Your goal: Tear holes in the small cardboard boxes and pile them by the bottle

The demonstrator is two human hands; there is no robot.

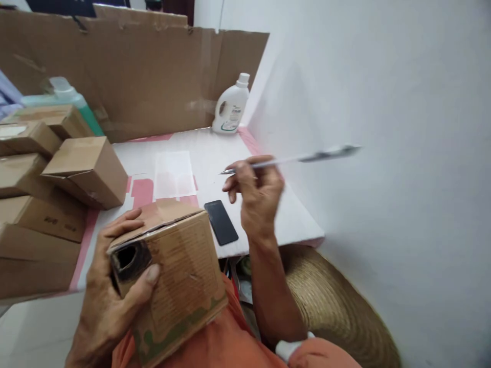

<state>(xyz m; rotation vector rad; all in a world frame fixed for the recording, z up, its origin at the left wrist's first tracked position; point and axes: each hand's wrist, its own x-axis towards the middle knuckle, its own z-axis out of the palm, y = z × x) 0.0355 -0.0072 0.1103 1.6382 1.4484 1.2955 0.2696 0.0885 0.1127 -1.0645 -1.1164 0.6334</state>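
Note:
My left hand (111,296) grips a brown cardboard box (184,276) near my lap, thumb on its front face and fingers over the top. Rows of small print and a green pattern along the lower edge mark this face. At the box's upper left corner is a dark-rimmed hole (128,255), close to my thumb. Raised to the right of the box, my right hand (257,194) pinches a slim pen (264,163). Its pointed tip faces left, apart from the box, and its dark far end is blurred. A black phone (221,222) lies below this hand on the table.
Several cardboard boxes (88,171) are stacked at left, before a green-liquid bottle (82,105). A white sheet (174,174) lies on the table (215,153). A white jug (232,107) stands by the cardboard partition (153,76). Right are a wall (383,102) and woven round item (330,301).

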